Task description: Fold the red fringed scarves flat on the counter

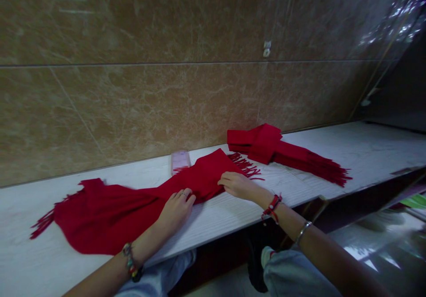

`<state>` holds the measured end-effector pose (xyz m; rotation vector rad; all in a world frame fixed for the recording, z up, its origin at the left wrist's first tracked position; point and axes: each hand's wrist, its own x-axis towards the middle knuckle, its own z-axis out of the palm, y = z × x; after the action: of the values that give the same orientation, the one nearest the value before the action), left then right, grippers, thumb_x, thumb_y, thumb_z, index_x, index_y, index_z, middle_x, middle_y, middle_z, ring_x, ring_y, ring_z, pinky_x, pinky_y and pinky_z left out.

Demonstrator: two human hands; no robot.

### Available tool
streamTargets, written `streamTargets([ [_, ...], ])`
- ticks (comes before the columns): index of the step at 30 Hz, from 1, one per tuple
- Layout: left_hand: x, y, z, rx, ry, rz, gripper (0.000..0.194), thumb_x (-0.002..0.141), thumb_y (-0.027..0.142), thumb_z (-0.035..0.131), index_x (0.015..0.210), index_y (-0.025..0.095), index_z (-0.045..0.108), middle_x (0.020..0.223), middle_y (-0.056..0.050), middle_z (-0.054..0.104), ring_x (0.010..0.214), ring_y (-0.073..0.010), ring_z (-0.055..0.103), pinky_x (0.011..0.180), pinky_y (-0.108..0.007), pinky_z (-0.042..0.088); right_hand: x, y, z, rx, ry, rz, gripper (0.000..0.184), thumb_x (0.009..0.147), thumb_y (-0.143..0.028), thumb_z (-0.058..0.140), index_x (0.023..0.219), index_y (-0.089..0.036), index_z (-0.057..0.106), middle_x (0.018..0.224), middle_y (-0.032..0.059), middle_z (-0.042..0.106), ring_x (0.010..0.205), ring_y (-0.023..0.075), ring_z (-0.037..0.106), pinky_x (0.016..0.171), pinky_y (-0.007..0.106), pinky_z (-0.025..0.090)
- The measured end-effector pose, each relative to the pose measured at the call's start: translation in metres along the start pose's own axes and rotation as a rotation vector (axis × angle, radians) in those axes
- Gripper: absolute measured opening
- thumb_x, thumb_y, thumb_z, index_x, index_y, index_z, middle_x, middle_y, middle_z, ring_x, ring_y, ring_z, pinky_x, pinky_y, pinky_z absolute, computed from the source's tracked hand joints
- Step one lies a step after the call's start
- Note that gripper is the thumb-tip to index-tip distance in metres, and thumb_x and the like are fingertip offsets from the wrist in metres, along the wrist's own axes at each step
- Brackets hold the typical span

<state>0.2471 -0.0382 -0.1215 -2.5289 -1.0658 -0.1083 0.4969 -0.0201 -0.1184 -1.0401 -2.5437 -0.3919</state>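
A red fringed scarf (pixel 113 215) lies loosely along the white bench top, its fringe showing at both ends. My left hand (pixel 178 208), with a ring on one finger, is closed on the near edge of the scarf around its middle. Towards the right end, my right hand (pixel 237 185) pinches the same near edge between thumb and fingers. Part of the fabric under the left fingers is hidden. Behind the right end rests a folded stack of red scarves (pixel 266 144), wrapped by a crossing band, with fringe pointing right.
A phone (pixel 180 160) lies behind the scarf, close to the brown marble-patterned wall (pixel 133 106). The white bench top (pixel 333 148) runs on to the right, with a dark open space below its front edge. My legs are under that edge.
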Motion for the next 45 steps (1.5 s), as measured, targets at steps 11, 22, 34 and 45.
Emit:
streamTargets([
  [11,0.003,-0.024,-0.004,0.085,0.058,0.049,0.022,0.081,0.009,0.048,0.101,0.015,0.057,0.098,-0.011,0.059,0.092,-0.0234,0.054,0.073,-0.033,0.046,0.001,0.001,0.014,-0.091,0.152,0.013,0.017,0.085,-0.01,0.045,0.076,-0.014,0.059,0.076,0.005,0.058,0.071,0.0148,0.05,0.066,0.026,0.039],
  [22,0.014,-0.015,-0.002,0.045,0.168,0.073,0.021,0.082,0.005,0.044,0.093,0.014,0.058,0.084,-0.009,0.055,0.082,-0.0206,0.051,0.071,-0.031,0.045,-0.003,0.006,0.015,-0.155,0.251,-0.034,0.023,0.089,-0.013,0.04,0.077,-0.015,0.06,0.072,0.0047,0.056,0.069,0.0148,0.048,0.062,0.026,0.036],
  [34,0.014,-0.026,-0.007,-0.509,-0.073,0.169,0.034,0.077,0.008,0.047,0.107,0.02,0.056,0.099,-0.005,0.055,0.089,-0.0159,0.052,0.08,-0.027,0.044,-0.009,0.014,0.017,-0.07,0.145,-0.083,0.017,0.083,-0.01,0.048,0.085,-0.015,0.064,0.082,0.0067,0.062,0.073,0.015,0.054,0.068,0.026,0.043],
  [45,0.059,-0.005,0.016,-0.465,0.094,0.18,0.04,0.085,0.034,0.046,0.121,0.016,0.048,0.126,-0.013,0.045,0.112,-0.0211,0.045,0.093,-0.035,0.04,-0.01,0.012,0.008,-0.025,0.144,-0.115,0.019,0.083,-0.012,0.049,0.094,-0.013,0.065,0.082,0.0086,0.062,0.078,0.0167,0.054,0.071,0.03,0.046],
])
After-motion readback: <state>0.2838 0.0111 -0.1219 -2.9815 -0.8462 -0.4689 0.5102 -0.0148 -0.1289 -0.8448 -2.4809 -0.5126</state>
